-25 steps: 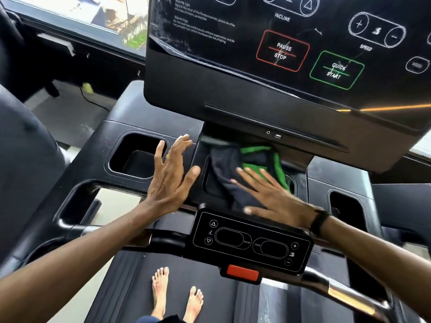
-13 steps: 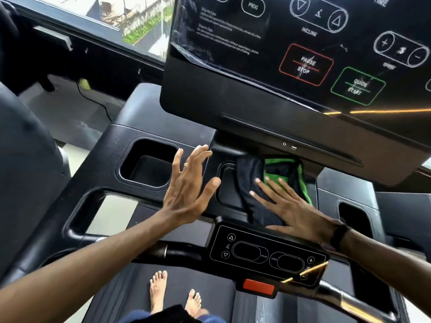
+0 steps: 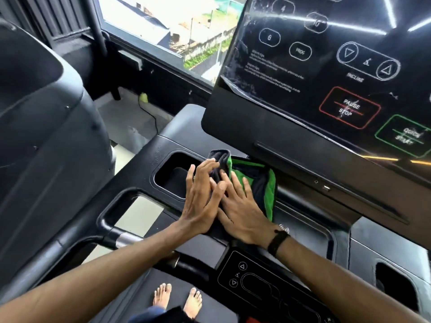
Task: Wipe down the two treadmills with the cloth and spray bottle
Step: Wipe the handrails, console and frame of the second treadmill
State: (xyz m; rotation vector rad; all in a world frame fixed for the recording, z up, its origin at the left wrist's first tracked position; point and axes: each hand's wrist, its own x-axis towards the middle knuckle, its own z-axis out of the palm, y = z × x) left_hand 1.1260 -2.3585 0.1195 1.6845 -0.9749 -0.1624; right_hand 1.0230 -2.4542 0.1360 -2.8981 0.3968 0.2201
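Observation:
A black cloth with green edging [image 3: 262,183] lies bunched on the treadmill console tray [image 3: 310,231], just under the big display panel [image 3: 326,94]. My right hand [image 3: 242,213] presses flat on the cloth with spread, straight fingers. My left hand [image 3: 200,197] lies right beside it, thumb against the right hand, and its fingertips touch the cloth's dark folded end. No spray bottle is in view.
A rectangular cup holder [image 3: 172,176] opens just left of the hands, another [image 3: 394,283] at the lower right. The small handlebar control pad [image 3: 256,283] sits below my right wrist. A second machine's dark shroud [image 3: 46,141] fills the left. My bare feet [image 3: 177,299] stand on the belt.
My left hand has moved right onto the cloth, next to the right hand. The cloth has slid left, towards the left cup holder. The view has shifted left.

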